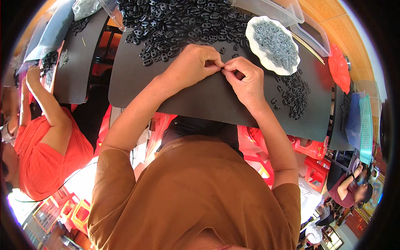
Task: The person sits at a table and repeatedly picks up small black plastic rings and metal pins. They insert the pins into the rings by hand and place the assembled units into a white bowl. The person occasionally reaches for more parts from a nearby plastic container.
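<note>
Above the near part of the dark table (175,93), my left hand (196,60) and my right hand (246,79) meet fingertip to fingertip. Both are closed in a pinch. Whatever lies between the fingers is too small and too covered to name. Just beyond my left hand spreads a big heap of black oval plastic pieces with two holes (166,29), like cord-lock parts. A white scalloped dish (252,36) to the far right of my hands holds many small grey metal springs (275,43). Beside my right wrist lies a smaller pile of little black plastic parts (295,96).
Clear plastic bins (287,10) stand along the far edge, and a red dish (339,68) sits at the right. On the left, a person in red (54,154) works at another table (77,62). Red stools (316,173) and a green basket (365,129) are around.
</note>
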### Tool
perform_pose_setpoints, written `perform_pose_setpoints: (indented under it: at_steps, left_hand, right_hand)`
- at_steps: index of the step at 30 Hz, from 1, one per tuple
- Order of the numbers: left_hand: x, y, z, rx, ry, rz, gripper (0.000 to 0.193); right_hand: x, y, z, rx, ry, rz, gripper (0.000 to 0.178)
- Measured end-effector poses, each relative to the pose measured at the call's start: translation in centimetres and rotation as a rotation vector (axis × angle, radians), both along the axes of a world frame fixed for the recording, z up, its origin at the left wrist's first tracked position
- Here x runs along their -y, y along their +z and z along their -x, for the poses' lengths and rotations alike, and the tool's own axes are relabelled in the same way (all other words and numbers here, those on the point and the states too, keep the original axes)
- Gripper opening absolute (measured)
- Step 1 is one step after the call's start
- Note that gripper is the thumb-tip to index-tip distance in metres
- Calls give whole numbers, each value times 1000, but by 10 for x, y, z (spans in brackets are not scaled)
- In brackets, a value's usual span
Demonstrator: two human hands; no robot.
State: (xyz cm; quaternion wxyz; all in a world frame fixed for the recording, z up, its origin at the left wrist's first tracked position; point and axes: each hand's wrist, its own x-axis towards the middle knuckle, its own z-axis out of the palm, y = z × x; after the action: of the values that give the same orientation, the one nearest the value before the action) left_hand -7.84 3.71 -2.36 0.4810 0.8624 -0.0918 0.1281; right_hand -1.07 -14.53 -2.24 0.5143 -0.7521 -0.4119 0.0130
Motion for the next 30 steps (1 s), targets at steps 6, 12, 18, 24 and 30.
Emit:
perform_pose_setpoints:
  at_steps: [6,12,18,24,30]
  left_hand:
    - [-1,3,0,-19,2,-1,7]
    - [-2,-3,-4,22,-40,-78,8]
    - [-3,-1,-2,125,-34,-167,9]
    - [-8,13,-3,6,20,6,10]
    - [-14,10,-5,124,125,-163,9]
  right_hand:
    - [0,1,-1,-24,12,11,14]
    - [1,-1,-1,-8,17,41,12]
    - [2,-5,-5,149,36,34,11]
    - [12,16,-28,-244,87,147,7]
    - [1,79,-146,-371,42,-134,15]
